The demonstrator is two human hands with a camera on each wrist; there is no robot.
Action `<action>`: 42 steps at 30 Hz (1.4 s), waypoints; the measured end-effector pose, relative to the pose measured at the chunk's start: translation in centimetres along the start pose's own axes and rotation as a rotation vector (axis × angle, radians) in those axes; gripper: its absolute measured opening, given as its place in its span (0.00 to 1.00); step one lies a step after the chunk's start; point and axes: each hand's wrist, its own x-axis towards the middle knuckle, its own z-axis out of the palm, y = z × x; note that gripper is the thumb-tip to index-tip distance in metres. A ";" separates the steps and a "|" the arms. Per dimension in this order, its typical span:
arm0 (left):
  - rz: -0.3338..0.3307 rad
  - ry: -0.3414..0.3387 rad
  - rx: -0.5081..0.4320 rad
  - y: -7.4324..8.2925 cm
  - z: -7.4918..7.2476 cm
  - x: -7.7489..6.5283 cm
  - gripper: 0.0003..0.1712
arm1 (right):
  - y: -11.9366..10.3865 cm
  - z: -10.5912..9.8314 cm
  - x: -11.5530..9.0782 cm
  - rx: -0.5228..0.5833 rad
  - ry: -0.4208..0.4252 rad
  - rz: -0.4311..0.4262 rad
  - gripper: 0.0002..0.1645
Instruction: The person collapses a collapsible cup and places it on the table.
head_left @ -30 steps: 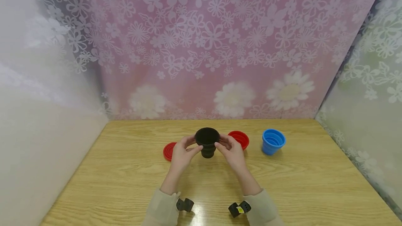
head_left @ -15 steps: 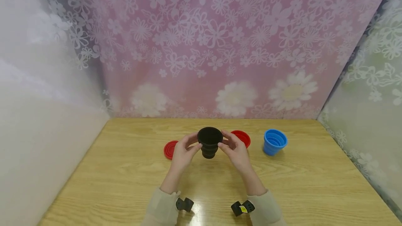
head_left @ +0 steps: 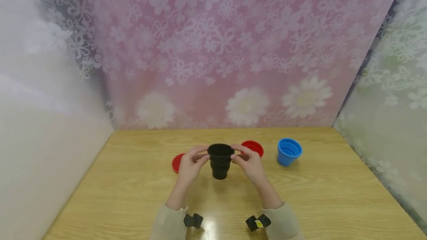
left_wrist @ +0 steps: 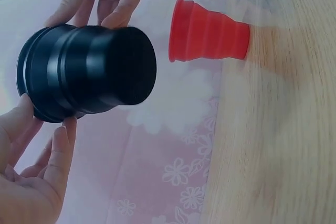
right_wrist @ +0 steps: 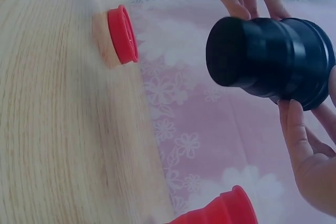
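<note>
You have the black cup (head_left: 220,165) between your hands, near the middle of the table's width and lifted above the wood. Its mouth faces up and its base points down; the long axis runs from 12 to 6 o'clock in the head view, close to upright. Both wrist views show the underside of the base apart from the table (head_left: 140,192).

Your left hand (head_left: 188,166) is at the cup's 9 o'clock and your right hand (head_left: 251,165) at its 3 o'clock, nearly mirroring each other. Each one pinches the rim, thumb on the near side and fingers bent round behind, so both are holding the cup, with its lower part left uncovered. Your left forearm comes in from 7 o'clock and your right from 5 o'clock, both slanting inward toward the cup. A pale sleeve (head_left: 168,223) covers the left forearm below the wrist, with a matching one on the right.

Out past your left hand, at 9 o'clock from the cup, the red disc (head_left: 176,163) lies on the table, partly hidden by that hand. At 2 o'clock, partly behind your right hand, stands the red cup (head_left: 256,147). Farther off toward 3 o'clock, the blue cup (head_left: 288,154) stands mouth up.
</note>
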 end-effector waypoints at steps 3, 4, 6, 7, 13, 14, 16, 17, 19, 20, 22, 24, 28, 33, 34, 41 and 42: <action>-0.021 0.004 0.020 -0.1 0.0 -0.2 0.15 | 0.1 0.1 -0.1 0.007 0.023 0.022 0.19; -0.028 0.007 0.023 -0.1 0.1 -0.2 0.15 | 0.2 0.1 0.0 0.009 0.032 0.034 0.18; -0.036 0.014 0.025 -0.1 0.1 -0.2 0.14 | 0.2 0.1 0.0 0.019 0.048 0.062 0.18; -0.036 0.019 0.024 -0.1 0.1 -0.2 0.14 | 0.2 0.2 0.1 0.026 0.054 0.074 0.17; -0.047 0.028 0.031 -0.1 0.1 0.0 0.12 | -0.1 0.4 0.2 0.028 0.075 0.140 0.16; -0.054 0.026 0.035 -0.1 0.1 0.1 0.12 | -0.1 0.4 0.3 0.023 0.079 0.149 0.15; -0.075 0.028 0.051 -0.2 0.1 0.2 0.11 | -0.1 0.5 0.3 0.020 0.082 0.165 0.15; -0.082 0.031 0.060 -0.2 0.1 0.2 0.11 | -0.1 0.5 0.3 0.019 0.082 0.169 0.14; -0.092 0.041 0.079 -0.2 0.1 0.1 0.11 | 0.0 0.6 0.3 0.023 0.080 0.181 0.14; -0.096 0.043 0.084 -0.2 0.1 0.1 0.12 | 0.0 0.6 0.3 0.028 0.078 0.184 0.14; -0.098 0.040 0.094 -0.2 0.2 0.1 0.12 | 0.1 0.7 0.3 0.033 0.077 0.190 0.15; -0.098 0.022 0.071 -0.1 0.3 0.0 0.13 | 0.1 0.8 0.3 0.039 0.078 0.198 0.15; -0.144 -0.028 -0.072 0.0 0.5 -0.1 0.14 | 0.2 0.8 0.2 0.047 0.072 0.209 0.15; -0.211 -0.092 -0.235 0.0 0.7 -0.2 0.16 | 0.1 0.7 0.2 0.060 0.040 0.206 0.17; -0.212 -0.102 -0.241 -0.1 0.7 -0.3 0.17 | 0.0 0.7 0.1 0.060 0.036 0.206 0.18; -0.121 -0.135 -0.289 -0.3 0.7 -0.5 0.16 | -0.2 0.8 0.1 -0.097 0.054 0.153 0.15; -0.110 -0.142 -0.284 -0.3 0.7 -0.5 0.15 | -0.3 0.8 0.1 -0.115 0.055 0.139 0.15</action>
